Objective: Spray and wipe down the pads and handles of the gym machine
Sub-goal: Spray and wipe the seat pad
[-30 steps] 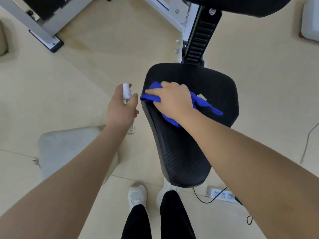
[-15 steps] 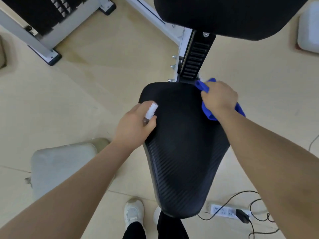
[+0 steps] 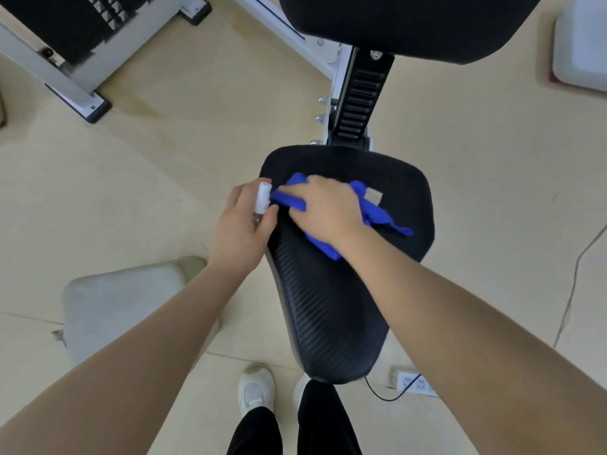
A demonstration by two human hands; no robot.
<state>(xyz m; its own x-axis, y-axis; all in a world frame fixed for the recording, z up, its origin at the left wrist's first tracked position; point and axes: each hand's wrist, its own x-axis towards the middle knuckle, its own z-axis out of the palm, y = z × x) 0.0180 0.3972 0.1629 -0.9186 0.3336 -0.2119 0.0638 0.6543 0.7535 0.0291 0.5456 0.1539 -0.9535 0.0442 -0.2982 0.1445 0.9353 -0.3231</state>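
At the centre of the frame the right hand (image 3: 328,208) lies on a blue cloth (image 3: 371,215), fingers spread fairly flat and pressing it onto the wide upper part of the black seat pad (image 3: 328,307). The cloth is bunched under the palm, one corner pokes out toward the left by the fingertips, a twisted tail trails to the right, and a small grey tag shows near the knuckles. It looks thin, soft and light, so it should fold and slide easily; a flat palm over the bunched middle seems the best hold, since a pinch at the tail would probably just drag it along loose.

Just left of the pad's edge the left hand (image 3: 243,224) is curled round a small spray bottle (image 3: 262,201), whose white cap stands up between thumb and forefinger, near or touching the cloth's corner. The bottle appears slim, rigid and light, likely smooth plastic, and a wrap round its body below the cap suits it; how full it is cannot be told.

The seat pad has a ribbed surface running down to a narrow tip at lower centre. It looks firm yet slightly cushioned, fixed to a black slotted post (image 3: 361,100) above it. A second black pad (image 3: 410,24) fills the top right of the frame. A power strip (image 3: 414,384) lies on the floor at lower right
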